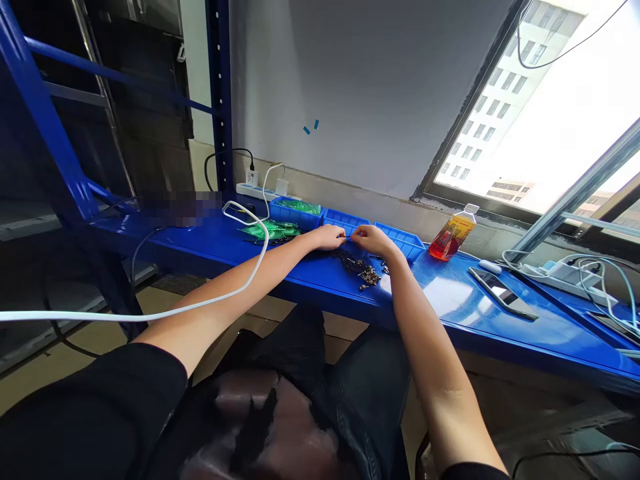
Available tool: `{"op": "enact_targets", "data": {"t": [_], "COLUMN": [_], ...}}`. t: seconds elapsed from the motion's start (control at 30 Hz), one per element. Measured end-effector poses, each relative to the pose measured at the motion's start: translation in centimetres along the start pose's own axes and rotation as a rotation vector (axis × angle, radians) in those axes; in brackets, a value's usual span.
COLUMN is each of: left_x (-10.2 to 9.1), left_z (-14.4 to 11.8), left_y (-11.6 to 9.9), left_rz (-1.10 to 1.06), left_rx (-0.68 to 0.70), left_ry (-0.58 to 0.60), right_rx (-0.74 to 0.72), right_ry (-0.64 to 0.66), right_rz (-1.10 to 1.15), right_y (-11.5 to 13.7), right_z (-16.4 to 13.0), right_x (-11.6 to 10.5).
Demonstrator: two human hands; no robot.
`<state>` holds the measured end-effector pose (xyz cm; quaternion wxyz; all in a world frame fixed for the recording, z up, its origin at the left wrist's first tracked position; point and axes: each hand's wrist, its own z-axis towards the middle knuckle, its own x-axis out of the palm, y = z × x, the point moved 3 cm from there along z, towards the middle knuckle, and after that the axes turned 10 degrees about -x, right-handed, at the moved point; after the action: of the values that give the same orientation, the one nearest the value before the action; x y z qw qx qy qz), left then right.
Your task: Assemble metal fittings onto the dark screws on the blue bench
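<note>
A person sits at a glossy blue metal workbench (pixel 450 297), seen from their own head, both bare forearms stretched forward. The left hand (pixel 327 237) and the right hand (pixel 371 239) meet at the middle of the bench, fingertips drawn together, pinching a small dark part (pixel 346 236) between them; it is too small to identify further.

Just in front of the hands, on the bench top, lies a loose pile of small dark and brass-coloured metal parts (pixel 363 270), jumbled and spiky in outline.

Behind the hands stands a row of shallow blue plastic trays against the wall. The left tray (pixel 295 215) holds shiny green plastic bags heaped to its rim. The middle tray (pixel 346 219) and the right tray (pixel 406 241) show ribbed dividers inside; their contents cannot be made out. More green plastic bags (pixel 273 230) lie flat on the bench just left of the left hand.

To the right, a clear plastic bottle (pixel 453 235) with a white cap stands tilted in the view, part full of orange-red liquid. Near it a dark smartphone (pixel 503 292) lies flat, screen reflecting the window. A white power strip (pixel 560 273) with pale cables sits at the far right.

A white cable (pixel 220 300) loops across the left forearm. Another white power strip (pixel 257 191) rests against the grey wall, left of the trays. Blue steel shelving uprights (pixel 220 100) rise at the left.
</note>
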<state>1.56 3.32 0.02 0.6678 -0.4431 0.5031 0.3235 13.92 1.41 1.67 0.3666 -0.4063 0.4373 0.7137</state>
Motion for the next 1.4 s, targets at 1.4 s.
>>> {"op": "enact_targets", "data": {"t": [1.4], "left_x": [0.3], "left_z": [-0.3], "left_y": [-0.2], "left_rz": [-0.085], "left_rx": [0.152], "left_ry": [0.132], "right_rx": [0.006], "right_ry": [-0.126], "right_rz": [-0.051], "right_y": [-0.4], "right_z": [0.1], "right_x": [-0.6]}}
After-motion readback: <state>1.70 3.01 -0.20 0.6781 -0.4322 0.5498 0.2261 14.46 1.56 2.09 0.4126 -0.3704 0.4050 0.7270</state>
